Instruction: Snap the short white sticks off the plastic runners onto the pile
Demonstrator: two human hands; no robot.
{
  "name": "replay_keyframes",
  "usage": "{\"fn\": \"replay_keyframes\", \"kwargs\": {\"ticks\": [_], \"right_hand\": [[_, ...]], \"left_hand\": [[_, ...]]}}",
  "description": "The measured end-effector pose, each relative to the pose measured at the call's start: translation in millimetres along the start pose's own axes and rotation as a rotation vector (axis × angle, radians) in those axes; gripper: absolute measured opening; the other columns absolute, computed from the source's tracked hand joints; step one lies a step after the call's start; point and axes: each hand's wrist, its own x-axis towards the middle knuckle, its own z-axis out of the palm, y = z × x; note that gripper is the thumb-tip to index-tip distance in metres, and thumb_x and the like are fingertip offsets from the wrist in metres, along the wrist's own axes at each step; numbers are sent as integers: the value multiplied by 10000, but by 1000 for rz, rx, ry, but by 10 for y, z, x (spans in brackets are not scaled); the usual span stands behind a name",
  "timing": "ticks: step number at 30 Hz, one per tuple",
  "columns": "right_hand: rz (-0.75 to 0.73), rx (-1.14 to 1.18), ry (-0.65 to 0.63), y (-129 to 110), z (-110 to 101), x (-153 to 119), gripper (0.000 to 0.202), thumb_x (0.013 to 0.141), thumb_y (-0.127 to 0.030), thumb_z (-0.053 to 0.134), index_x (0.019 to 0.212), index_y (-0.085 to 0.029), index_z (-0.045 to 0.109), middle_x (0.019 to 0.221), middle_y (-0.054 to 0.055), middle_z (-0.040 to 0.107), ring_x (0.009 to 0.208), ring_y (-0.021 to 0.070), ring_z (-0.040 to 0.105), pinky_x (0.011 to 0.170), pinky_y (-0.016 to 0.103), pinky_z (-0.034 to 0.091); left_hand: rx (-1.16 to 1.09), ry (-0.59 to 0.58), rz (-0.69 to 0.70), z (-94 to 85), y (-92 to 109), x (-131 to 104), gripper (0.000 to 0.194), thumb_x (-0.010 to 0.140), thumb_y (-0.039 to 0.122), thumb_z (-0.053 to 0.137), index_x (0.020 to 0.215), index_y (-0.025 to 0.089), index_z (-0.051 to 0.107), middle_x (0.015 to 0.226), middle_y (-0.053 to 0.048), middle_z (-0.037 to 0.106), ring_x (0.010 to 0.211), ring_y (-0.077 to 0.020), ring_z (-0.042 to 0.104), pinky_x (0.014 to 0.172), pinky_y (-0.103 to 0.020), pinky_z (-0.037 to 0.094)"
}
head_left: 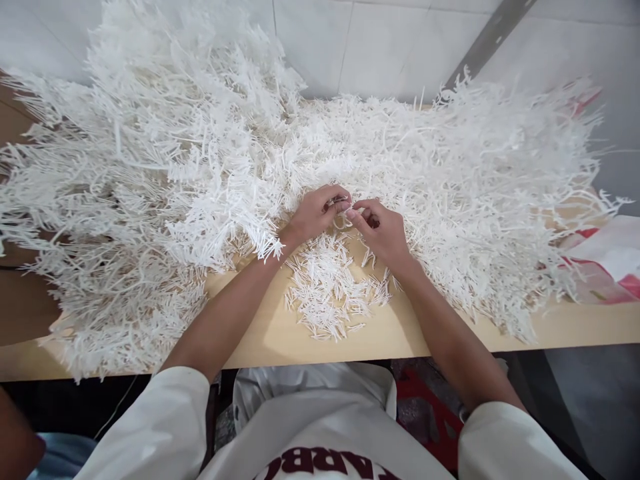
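Against a tiled wall (390, 47), a pale wooden table (395, 333) lay deep in white plastic strands. The left hand (323, 208) and right hand (379, 227) met above it, thumbs and fingertips pinched nearly together on a small white piece (348, 209), the right at the left's 3 o'clock. Both sets of fingertips were about equally near the piece; fingers hid most of it, so its long axis could not be told. Just beyond the grip at 6 o'clock, between the forearms, sat a pile of short loose bits (330, 287), pointing every way. Farther out, a taller heap (150, 147) of strands rose from 9 to 11 o'clock, and another heap (480, 173) spread from 1 to 4. A red-and-white bag (607, 260) lay well apart, just past 3.
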Motion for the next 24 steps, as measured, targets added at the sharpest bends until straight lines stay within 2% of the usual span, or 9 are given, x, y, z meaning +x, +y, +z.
{"fn": "replay_keyframes", "kwargs": {"ticks": [3, 6, 11, 16, 24], "right_hand": [[7, -51, -36, 26, 31, -1, 386, 871, -584, 550, 999, -237, 658, 647, -36, 568, 541, 92, 486, 573, 250, 369], [-10, -90, -52, 54, 40, -6, 356, 853, -550, 591, 1024, -241, 638, 647, -41, 581, 538, 96, 492, 575, 247, 374], [-102, -197, -66, 41, 15, 1, 263, 918, -450, 500, 899, -219, 625, 610, -34, 541, 530, 93, 438, 568, 250, 329], [-129, -258, -105, 1, -17, -2, 165, 849, -302, 495, 720, -208, 534, 548, -50, 442, 494, 81, 352, 533, 240, 276], [-194, -253, -53, 67, -7, -2, 199, 818, -298, 487, 646, -200, 487, 524, -54, 405, 480, 72, 322, 531, 235, 276]], "left_hand": [[29, -15, 27, 13, -15, -1, 419, 929, 582, 422, 916, 216, 626, 904, -35, 696, 840, -137, 620, 772, -293, 480], [58, -40, 69, 24, -26, -4, 413, 937, 572, 409, 916, 220, 625, 907, -39, 693, 858, -144, 621, 777, -301, 477], [70, -35, 76, 36, -24, -10, 357, 958, 507, 415, 884, 206, 591, 862, -35, 675, 807, -138, 607, 745, -297, 474], [156, -82, 108, 57, 15, -35, 242, 946, 397, 444, 877, 202, 570, 885, -48, 683, 827, -155, 607, 741, -309, 476], [213, -68, 136, 72, 35, -59, 158, 911, 314, 473, 879, 190, 565, 855, -43, 672, 794, -145, 597, 730, -291, 463]]}}
